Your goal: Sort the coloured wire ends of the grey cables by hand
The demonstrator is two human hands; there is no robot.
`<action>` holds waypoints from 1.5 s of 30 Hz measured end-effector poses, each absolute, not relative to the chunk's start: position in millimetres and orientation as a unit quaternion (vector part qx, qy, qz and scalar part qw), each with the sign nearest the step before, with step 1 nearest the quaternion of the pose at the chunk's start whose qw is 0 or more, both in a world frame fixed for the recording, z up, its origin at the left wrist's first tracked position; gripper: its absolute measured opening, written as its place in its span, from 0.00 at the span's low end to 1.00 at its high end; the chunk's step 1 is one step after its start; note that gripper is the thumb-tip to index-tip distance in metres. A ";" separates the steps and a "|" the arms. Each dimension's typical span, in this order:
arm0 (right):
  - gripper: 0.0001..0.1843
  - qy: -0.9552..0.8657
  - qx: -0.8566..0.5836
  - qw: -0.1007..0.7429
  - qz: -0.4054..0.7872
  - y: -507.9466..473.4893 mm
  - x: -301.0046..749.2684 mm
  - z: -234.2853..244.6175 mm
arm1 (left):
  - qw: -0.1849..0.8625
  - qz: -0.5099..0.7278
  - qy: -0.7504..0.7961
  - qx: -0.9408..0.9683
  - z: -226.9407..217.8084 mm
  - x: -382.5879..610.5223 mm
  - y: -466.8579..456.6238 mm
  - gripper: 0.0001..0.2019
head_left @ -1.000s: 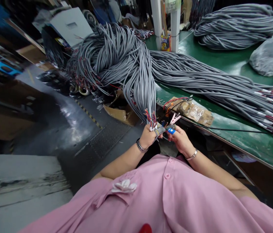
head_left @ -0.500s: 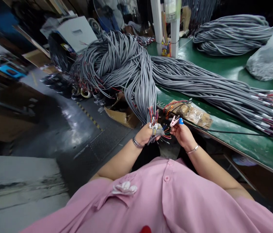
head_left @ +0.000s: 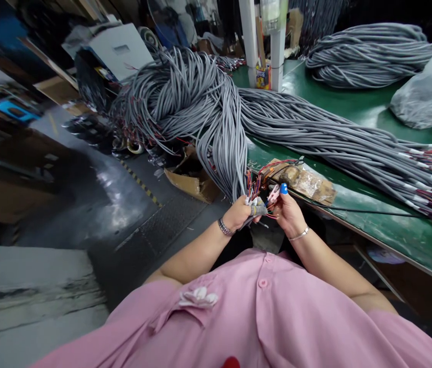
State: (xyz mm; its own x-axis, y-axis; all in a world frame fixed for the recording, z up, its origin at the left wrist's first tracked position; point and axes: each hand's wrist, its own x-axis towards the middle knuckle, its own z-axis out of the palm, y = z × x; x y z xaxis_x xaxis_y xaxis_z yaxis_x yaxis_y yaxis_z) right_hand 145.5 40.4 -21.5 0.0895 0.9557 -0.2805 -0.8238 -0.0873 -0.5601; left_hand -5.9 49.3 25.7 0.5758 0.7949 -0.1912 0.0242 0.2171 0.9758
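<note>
My left hand (head_left: pixel 239 213) is closed around the ends of several grey cables (head_left: pixel 231 168), and thin coloured wires (head_left: pixel 253 185) fan upward out of its grip. A grey cover (head_left: pixel 257 210) with a yellowish band wraps its thumb. Close beside it, my right hand (head_left: pixel 288 213) pinches a small pink clip-like tool (head_left: pixel 273 194); its exact kind is too small to tell. On the right thumb sits a blue fingertip cover (head_left: pixel 283 188). Loose wire ends (head_left: pixel 272 216) from the left hand reach the right fingers, whose tips are partly hidden.
A long bundle of grey cables (head_left: pixel 315 128) lies across the green table (head_left: pixel 377 225). A brown taped block (head_left: pixel 311 184) rests near its edge. Beyond are a cable coil (head_left: pixel 369 56) and a plastic bag (head_left: pixel 430 94). An open cardboard box (head_left: pixel 188 179) stands on the floor.
My left hand has shifted slightly to the right with the cable ends. The right hand has moved slightly left, so the two hands are closer and the wire ends meet the right fingers.
</note>
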 end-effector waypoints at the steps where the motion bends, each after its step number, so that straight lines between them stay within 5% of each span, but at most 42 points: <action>1: 0.17 -0.106 -0.319 0.669 0.663 40.3 145.1 -21.1 | 0.688 0.277 0.368 0.561 25.5 -5.3 49.4 0.16; 13: 0.30 -0.144 -0.280 0.585 0.747 30.7 154.9 -15.9 | 0.690 0.262 0.376 0.560 32.5 -16.3 45.4 0.14; 20: 0.16 -0.189 -0.298 0.607 0.712 30.6 159.5 -13.5 | 0.758 0.225 0.321 0.521 30.8 -27.2 63.6 0.12; 30: 0.25 -0.217 -0.303 0.626 0.685 42.8 156.8 -32.7 | 0.808 0.156 0.296 0.485 32.9 -14.7 84.3 0.10; 45: 0.16 -0.114 -0.285 0.648 0.697 48.4 150.2 -22.2 | 0.811 0.136 0.325 0.467 24.2 -4.1 90.3 0.09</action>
